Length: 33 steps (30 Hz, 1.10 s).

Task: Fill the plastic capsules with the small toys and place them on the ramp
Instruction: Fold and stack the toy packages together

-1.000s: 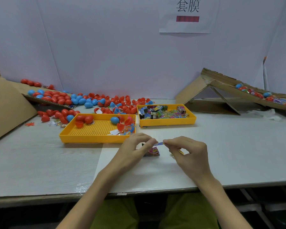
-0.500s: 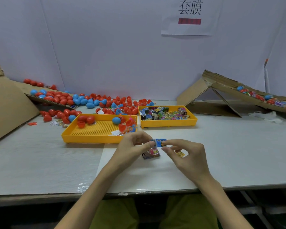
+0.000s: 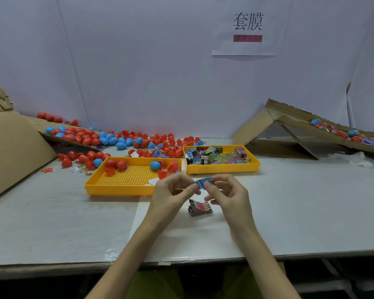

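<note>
A paper sign (image 3: 247,22) on the back wall reads 套膜 above a red bar. The left hand (image 3: 171,190) and right hand (image 3: 227,193) each pinch one blue toy packet (image 3: 203,182) between thumb and fingertips, above a stack of packets (image 3: 200,207) lying on the table (image 3: 300,201). Red and blue capsules (image 3: 84,134) are heaped at far left. The cardboard ramp (image 3: 294,124) stands at far right, with open tabletop before it.

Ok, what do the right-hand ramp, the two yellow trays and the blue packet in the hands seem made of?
Ramp: corrugated cardboard, matte brown; its frayed edges show layers. Left tray and right tray: moulded plastic, smooth with slight sheen; the left one's floor is a perforated grid. Blue packet: probably printed paper or film, thin; too small to be sure.
</note>
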Tool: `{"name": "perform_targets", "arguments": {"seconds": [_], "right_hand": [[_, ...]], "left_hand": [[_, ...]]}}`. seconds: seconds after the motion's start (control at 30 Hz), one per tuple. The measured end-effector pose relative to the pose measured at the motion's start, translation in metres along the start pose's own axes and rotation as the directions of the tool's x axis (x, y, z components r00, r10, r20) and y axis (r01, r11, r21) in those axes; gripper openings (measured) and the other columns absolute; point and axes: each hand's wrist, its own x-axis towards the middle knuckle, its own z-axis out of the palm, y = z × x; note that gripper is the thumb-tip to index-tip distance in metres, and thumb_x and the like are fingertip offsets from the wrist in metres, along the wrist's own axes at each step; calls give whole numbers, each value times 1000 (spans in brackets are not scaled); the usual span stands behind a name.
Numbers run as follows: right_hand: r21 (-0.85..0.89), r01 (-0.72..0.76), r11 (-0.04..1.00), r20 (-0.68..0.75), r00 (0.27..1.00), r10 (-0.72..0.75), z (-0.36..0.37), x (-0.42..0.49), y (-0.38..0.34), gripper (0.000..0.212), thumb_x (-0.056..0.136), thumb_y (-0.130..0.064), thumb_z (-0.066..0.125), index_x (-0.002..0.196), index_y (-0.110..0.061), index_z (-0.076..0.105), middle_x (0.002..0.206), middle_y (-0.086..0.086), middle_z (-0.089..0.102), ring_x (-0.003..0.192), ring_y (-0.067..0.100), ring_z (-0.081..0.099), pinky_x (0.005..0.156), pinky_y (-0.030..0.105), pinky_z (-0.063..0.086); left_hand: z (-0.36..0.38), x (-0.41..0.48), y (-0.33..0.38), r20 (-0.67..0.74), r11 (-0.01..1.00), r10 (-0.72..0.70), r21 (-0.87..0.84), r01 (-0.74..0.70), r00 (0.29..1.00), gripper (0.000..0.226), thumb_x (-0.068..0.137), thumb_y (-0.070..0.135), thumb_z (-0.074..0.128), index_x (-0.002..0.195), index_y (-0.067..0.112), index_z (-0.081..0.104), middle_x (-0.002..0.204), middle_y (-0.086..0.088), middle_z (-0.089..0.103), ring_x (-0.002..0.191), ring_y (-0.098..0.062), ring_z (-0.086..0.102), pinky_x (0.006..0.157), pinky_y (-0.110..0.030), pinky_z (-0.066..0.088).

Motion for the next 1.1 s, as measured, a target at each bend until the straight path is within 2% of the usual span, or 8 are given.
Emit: {"name": "perform_targets", "arguments": {"seconds": [0.17, 0.27, 0.4, 0.5, 0.6, 0.97, 1.03, 1.1], "right_hand": [[-99, 34, 994, 36, 999, -31, 4, -9, 4, 8, 90, -23, 71, 90, -16, 73, 82, -2, 75, 69, 16, 70, 60, 21, 53], [-101, 83, 991, 34, 996, -80, 2, -13, 5, 11, 94, -20, 66, 86, -17, 73, 76, -3, 73, 65, 13, 68, 60, 18, 51], [-54, 79, 995, 27, 997, -77, 0, -15, 4, 17, 96, -15, 63, 83, -17, 73, 68, -1, 70, 60, 6, 65, 57, 13, 48], [-30, 62, 998, 42, 997, -61, 0, -16, 4, 20, 98, -15, 60, 82, -17, 73, 69, -2, 70, 62, 6, 65, 57, 14, 49], [-27, 45, 999, 46, 998, -44, 0, -16, 4, 21, 98, -16, 59, 81, -17, 72, 68, -3, 68, 62, 6, 65, 57, 14, 49], [-70, 70, 995, 62, 996, -66, 1, -17, 4, 13, 93, -15, 67, 81, -12, 71, 69, -1, 69, 63, 10, 67, 57, 17, 49], [-112, 77, 991, 49, 996, -72, 0, -17, 4, 8, 90, -14, 72, 82, -18, 72, 71, -2, 70, 66, 16, 69, 57, 23, 52], [-153, 97, 983, 15, 995, -96, 0, -18, 5, 18, 86, -8, 75, 82, -25, 71, 69, -9, 69, 62, 12, 66, 55, 18, 49]], "left_hand": [[-1, 0, 2, 38, 986, -55, -153, 60, 998, 18, 81, 20, 75, 89, 4, 69, 83, -10, 77, 80, -23, 76, 72, -23, 57], [0, -1, 3, 98, 980, -95, -163, 110, 991, 11, 80, 16, 77, 88, 12, 71, 82, -12, 77, 80, -23, 76, 71, -23, 57], [1, -3, 6, 182, 967, -107, -210, 145, 978, 18, 75, 20, 80, 92, 23, 74, 80, -14, 76, 76, -25, 75, 70, -28, 58], [0, -3, 6, 193, 977, -92, -174, 126, 977, 15, 88, 17, 74, 103, 17, 72, 82, -13, 77, 81, -25, 75, 74, -27, 58], [-1, -2, 5, 133, 982, -98, -149, 118, 986, 13, 92, 24, 64, 100, 17, 72, 80, -11, 76, 80, -23, 74, 79, -30, 58], [0, -2, 4, 132, 996, -63, -50, 70, 989, 17, 92, 21, 65, 86, 29, 79, 73, 4, 71, 64, -5, 62, 57, -18, 48], [0, -2, 5, 130, 997, -60, -42, 66, 990, 16, 89, 24, 65, 85, 30, 79, 77, 4, 71, 65, -6, 60, 56, -19, 48], [0, -2, 5, 125, 997, -62, -30, 67, 990, 13, 87, 26, 67, 85, 29, 78, 80, 3, 72, 66, -8, 60, 57, -20, 48]]}}
